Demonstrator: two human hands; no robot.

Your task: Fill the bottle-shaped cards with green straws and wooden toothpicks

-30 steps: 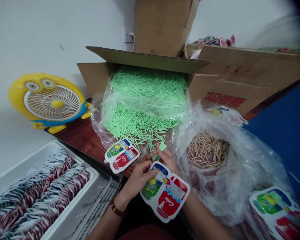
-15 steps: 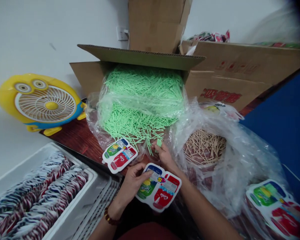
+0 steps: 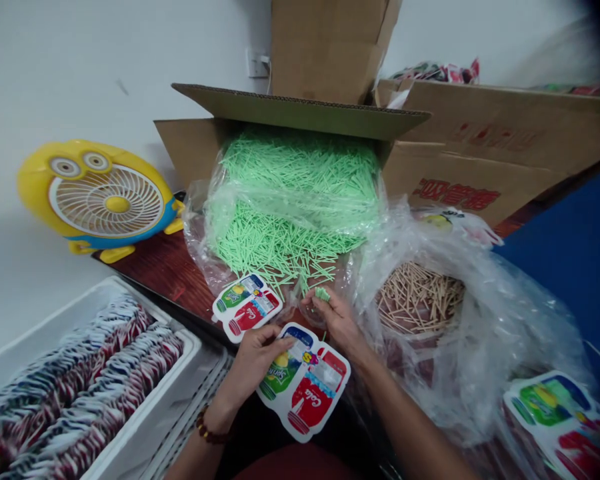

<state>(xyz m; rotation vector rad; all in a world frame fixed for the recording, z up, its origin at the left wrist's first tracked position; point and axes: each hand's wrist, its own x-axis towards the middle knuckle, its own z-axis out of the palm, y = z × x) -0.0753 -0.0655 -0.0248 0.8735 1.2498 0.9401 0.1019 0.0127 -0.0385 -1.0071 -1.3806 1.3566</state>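
My left hand (image 3: pixel 260 363) pinches the upper left edge of a Sprite-and-Cola packet (image 3: pixel 305 383), its printed face upward. To its right, my right hand (image 3: pixel 337 323) is closed on a small bunch of green sticks (image 3: pixel 322 293). Just above my left hand, a second packet (image 3: pixel 247 305) lies at the table edge. Many loose green sticks (image 3: pixel 280 240) spill forward out of clear plastic in an open cardboard box (image 3: pixel 305 115). Brown sticks (image 3: pixel 420 297) lie inside a clear plastic bag (image 3: pixel 500 320) to the right.
A yellow fan (image 3: pixel 115 200) stands on the table (image 3: pixel 165 273) at the left. Below it, a white crate (image 3: pixel 115 427) holds rows of packets. More packets (image 3: pixel 555 413) are at the lower right. Another cardboard box (image 3: pixel 455 160) stands at the back right.
My left hand and its packet have shifted slightly left and the packet has tilted. My right hand has turned and moved slightly lower with the green sticks. The whole view has shifted a little.
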